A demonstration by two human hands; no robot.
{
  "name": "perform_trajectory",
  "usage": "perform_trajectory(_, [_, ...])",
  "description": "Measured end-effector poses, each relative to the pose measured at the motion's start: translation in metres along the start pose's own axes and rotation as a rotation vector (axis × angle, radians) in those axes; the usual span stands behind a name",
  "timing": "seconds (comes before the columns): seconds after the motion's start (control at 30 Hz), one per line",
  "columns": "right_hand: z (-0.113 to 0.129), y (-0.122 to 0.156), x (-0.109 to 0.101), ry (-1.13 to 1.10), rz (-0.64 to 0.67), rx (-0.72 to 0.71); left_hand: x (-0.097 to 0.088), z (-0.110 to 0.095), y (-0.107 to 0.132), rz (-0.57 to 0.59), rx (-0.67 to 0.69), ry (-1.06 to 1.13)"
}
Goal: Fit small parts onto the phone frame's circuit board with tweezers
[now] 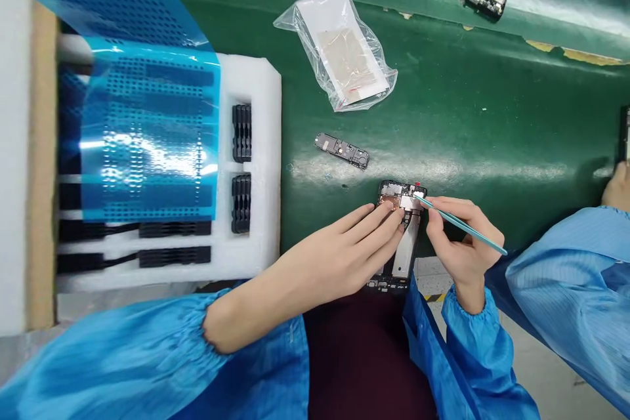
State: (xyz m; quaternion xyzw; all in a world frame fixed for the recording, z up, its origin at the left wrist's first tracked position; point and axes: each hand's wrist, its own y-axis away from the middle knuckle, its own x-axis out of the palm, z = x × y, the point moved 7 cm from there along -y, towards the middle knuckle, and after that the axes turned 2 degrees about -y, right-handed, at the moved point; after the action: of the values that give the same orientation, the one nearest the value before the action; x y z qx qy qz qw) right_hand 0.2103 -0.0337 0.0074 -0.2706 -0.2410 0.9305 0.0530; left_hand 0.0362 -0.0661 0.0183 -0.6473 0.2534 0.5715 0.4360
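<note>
Lying partly beneath the left hand's (pixel 349 246) outstretched, loosely spread fingers, which rest across it without a visible grip, the black rectangular phone chassis with exposed circuitry (pixel 406 259) sits at eight o'clock from the right hand's (pixel 460 236) fingertips — these are pinched shut around slim light-blue metallic tweezers (pixel 467 228), pointing at its one-o'clock corner. At its eleven o'clock — well clear of all fingers — rests a narrow grey-black plate (pixel 342 150).

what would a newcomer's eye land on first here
Probably the shiny blue sheet draped over the white foam tray on the left. Next, the opened phone at the green table's near edge, the left hand laid across it and teal tweezers in the right hand, tips at its top end.
</note>
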Motion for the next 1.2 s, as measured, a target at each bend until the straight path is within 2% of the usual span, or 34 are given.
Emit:
perform_trajectory(0.13, [0.002, -0.001, 0.003, 0.023, 0.042, -0.026, 0.004, 0.001, 0.003, 0.002, -0.026, 0.023])
perform_trajectory(0.87, [0.015, -0.003, 0.005, 0.138, 0.039, -0.132, 0.003, 0.004, 0.000, -0.034, -0.042, 0.050])
perform_trajectory(1.2, [0.018, 0.000, 0.005, 0.159, 0.050, -0.170, 0.007, 0.003, 0.004, -0.004, -0.045, 0.090])
